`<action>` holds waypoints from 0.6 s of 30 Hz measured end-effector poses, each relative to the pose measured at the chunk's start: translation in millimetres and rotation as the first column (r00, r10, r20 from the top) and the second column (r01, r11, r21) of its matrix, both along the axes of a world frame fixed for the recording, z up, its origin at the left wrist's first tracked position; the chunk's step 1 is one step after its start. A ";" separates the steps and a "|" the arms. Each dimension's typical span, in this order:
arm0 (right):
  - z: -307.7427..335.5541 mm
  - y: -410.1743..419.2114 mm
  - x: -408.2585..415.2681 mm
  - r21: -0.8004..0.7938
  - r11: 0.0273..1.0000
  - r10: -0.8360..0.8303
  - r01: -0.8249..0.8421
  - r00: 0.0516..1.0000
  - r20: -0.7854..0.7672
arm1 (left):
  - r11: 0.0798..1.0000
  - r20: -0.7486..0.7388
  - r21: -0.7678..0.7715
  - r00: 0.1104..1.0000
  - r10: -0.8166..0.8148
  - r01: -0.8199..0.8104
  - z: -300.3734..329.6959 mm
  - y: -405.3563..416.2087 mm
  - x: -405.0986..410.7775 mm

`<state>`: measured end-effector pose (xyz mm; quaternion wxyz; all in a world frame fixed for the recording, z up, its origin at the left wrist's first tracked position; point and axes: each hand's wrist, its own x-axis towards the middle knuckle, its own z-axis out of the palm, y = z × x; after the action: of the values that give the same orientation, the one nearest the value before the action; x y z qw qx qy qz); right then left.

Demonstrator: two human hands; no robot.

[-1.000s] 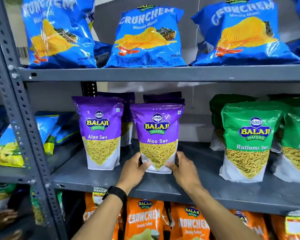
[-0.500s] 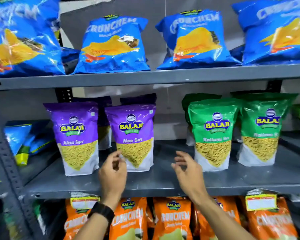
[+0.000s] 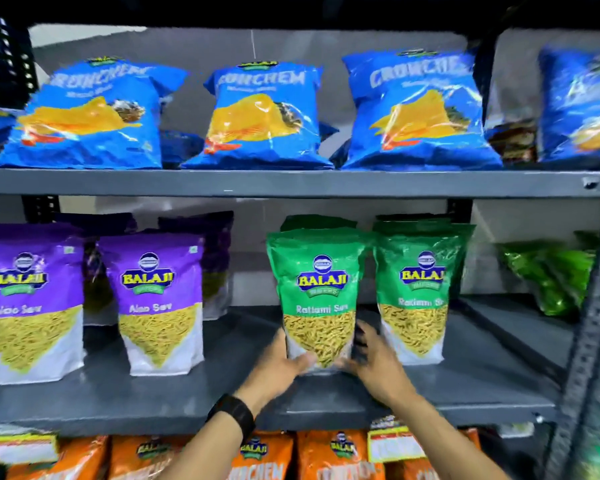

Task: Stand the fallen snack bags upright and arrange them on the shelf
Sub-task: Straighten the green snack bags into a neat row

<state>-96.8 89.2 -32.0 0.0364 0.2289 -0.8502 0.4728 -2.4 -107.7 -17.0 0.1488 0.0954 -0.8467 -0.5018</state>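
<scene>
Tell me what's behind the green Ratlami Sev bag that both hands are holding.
Behind the held green bag, the dark green top of another bag shows above it. The front bag covers the rest, so any further bags cannot be seen.

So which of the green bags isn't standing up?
The crumpled green bag at the far right, slumped toward the back; the two Ratlami Sev bags stand upright.

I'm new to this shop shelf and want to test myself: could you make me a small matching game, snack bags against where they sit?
Things:
1. Blue Crunchem bags
2. Purple Aloo Sev bags
3. Green Ratlami Sev bag
4. Orange Crunchem bags

Places:
A. Bottom shelf
B. Between both hands, middle shelf
C. Top shelf
D. Middle shelf, left side

Pairs: 1-C, 2-D, 3-B, 4-A
</scene>
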 end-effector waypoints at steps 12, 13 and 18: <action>4.6 10.5 -5.6 -0.043 0.999 0.020 -0.022 0.998 -0.064 | 0.993 -0.029 0.025 0.993 0.114 -0.113 -11.5 16.1 -22.1; 4.2 25.6 -10.9 -0.053 0.998 0.023 -0.025 0.999 -0.040 | 0.995 -0.028 0.008 0.995 0.100 -0.099 -10.9 28.8 -29.3; 4.4 83.0 -13.9 -0.128 0.992 0.008 -0.011 1.000 -0.027 | 0.962 -0.145 -0.028 0.953 0.266 -0.272 -1.0 72.6 -29.6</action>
<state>-110.7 172.2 -27.5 0.0600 0.2365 -0.8165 0.5233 -32.0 -35.1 -18.0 0.2769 0.1709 -0.8250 -0.4621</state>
